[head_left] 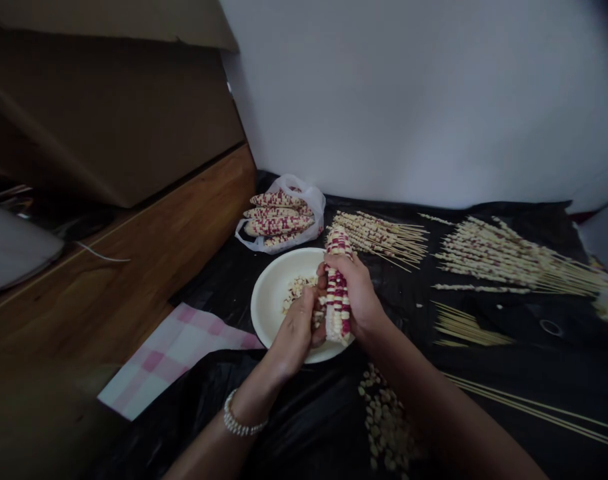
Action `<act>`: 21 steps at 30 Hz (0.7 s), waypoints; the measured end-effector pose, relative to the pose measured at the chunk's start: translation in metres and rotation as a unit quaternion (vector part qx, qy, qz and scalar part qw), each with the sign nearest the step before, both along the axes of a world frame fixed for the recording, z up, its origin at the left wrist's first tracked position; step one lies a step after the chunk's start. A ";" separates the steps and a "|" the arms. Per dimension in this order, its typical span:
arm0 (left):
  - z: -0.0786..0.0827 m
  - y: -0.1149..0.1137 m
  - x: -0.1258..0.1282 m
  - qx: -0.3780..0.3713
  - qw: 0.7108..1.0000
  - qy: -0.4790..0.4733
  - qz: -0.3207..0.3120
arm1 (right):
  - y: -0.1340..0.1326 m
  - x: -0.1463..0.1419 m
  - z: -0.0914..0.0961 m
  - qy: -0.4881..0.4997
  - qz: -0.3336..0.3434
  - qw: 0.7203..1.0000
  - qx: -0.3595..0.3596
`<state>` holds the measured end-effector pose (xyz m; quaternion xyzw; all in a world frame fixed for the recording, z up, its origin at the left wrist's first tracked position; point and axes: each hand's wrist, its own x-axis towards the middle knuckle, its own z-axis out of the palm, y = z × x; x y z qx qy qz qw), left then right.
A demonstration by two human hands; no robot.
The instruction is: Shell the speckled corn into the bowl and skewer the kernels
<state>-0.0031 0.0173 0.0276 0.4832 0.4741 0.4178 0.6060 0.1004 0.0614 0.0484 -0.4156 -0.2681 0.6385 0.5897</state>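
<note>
Above a white bowl (265, 293), an ear of corn (339, 293) with cream and dark red kernels stands tilted, its tip pointing away from me. My right hand (360, 293) is wrapped round its right side. Curled against its lower left side is my left hand (294, 330), with a beaded bracelet (239, 421) at the wrist; its fingertips are partly hidden. A bare, pale strip shows near the ear's lower left end. Loose kernels (299, 287) lie in the bowl beneath.
Several ears of corn (279, 220) fill a plastic bag (314, 200) behind the bowl. Kernel-threaded skewers (494, 257) lie at right, near bare sticks (467, 323). Flat pale pieces (384, 413) lie in front. A checked cloth (169, 353) and cardboard box (114, 120) are left.
</note>
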 end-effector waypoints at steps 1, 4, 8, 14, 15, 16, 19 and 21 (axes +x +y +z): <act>0.000 0.002 0.001 -0.009 1.000 -0.016 0.001 | 0.000 -0.001 -0.002 -0.012 -0.007 1.000 0.003; 0.001 0.005 0.003 0.035 0.999 0.005 0.001 | 0.001 -0.003 -0.007 -0.044 -0.018 0.999 0.013; 0.006 0.003 0.001 0.147 0.982 0.115 0.014 | -0.001 -0.007 -0.009 -0.049 -0.014 0.999 0.006; 0.007 -0.005 0.000 0.197 0.964 0.176 0.019 | -0.004 -0.012 -0.007 0.022 0.018 1.000 0.010; 0.007 -0.007 0.000 0.200 0.962 0.185 0.023 | -0.005 -0.012 -0.006 0.033 0.023 0.999 0.013; 0.007 -0.008 0.000 0.204 0.959 0.193 0.028 | -0.006 -0.013 -0.006 0.043 0.028 0.999 0.014; 0.006 -0.010 0.000 0.220 0.951 0.212 0.043 | -0.008 -0.014 -0.003 0.059 0.040 0.997 0.005; 0.005 -0.011 -0.001 0.224 0.948 0.222 0.051 | -0.009 -0.014 0.000 0.066 0.043 0.997 -0.003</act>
